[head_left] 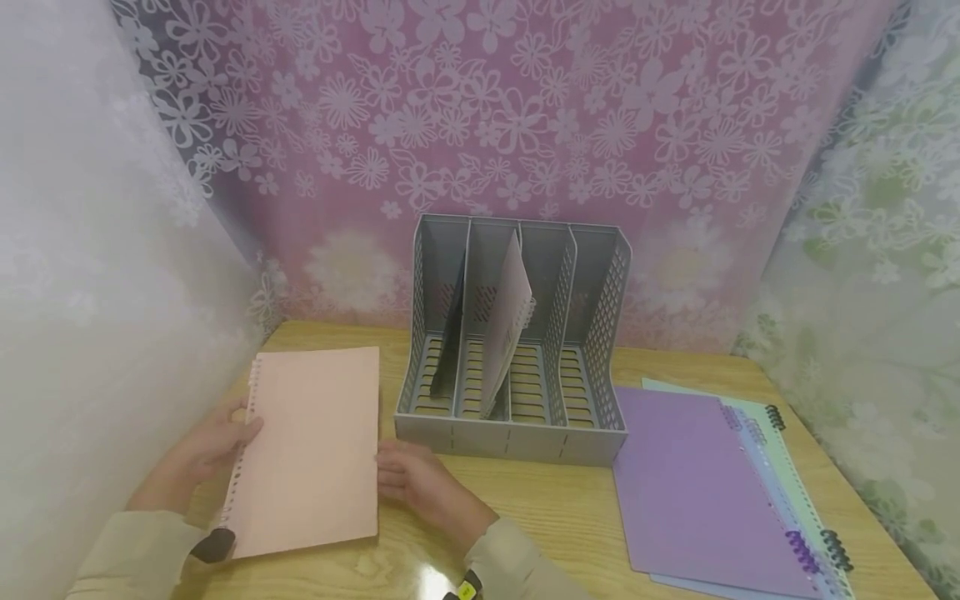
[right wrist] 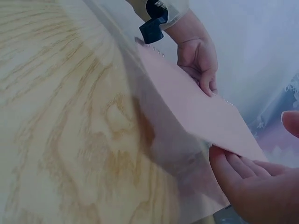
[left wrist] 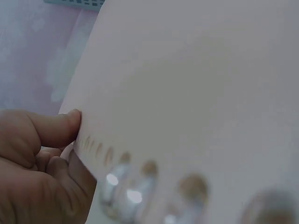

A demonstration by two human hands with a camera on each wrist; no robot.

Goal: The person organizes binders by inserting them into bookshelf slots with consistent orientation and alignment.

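Observation:
A pink spiral-bound notebook (head_left: 315, 450) is held at the table's left side, its coil along the left edge. My left hand (head_left: 213, 446) grips that coil edge, the thumb (left wrist: 60, 128) lying on the cover and the other fingers curled behind. At the opposite edge, my right hand (head_left: 423, 483) touches the notebook with straight fingers (right wrist: 238, 165), while its thumb (right wrist: 292, 122) stands apart from the cover. Seen from the right wrist, the notebook (right wrist: 187, 95) is tilted above the table.
A grey file rack (head_left: 510, 437) with several slots stands at the middle back. A dark folder (head_left: 450, 342) and a pale spiral notebook (head_left: 504, 333) lean inside it. To the right, a purple notebook (head_left: 690, 483) overlaps blue and mint-green (head_left: 806, 475) ones. Patterned curtains (head_left: 487, 108) surround the table.

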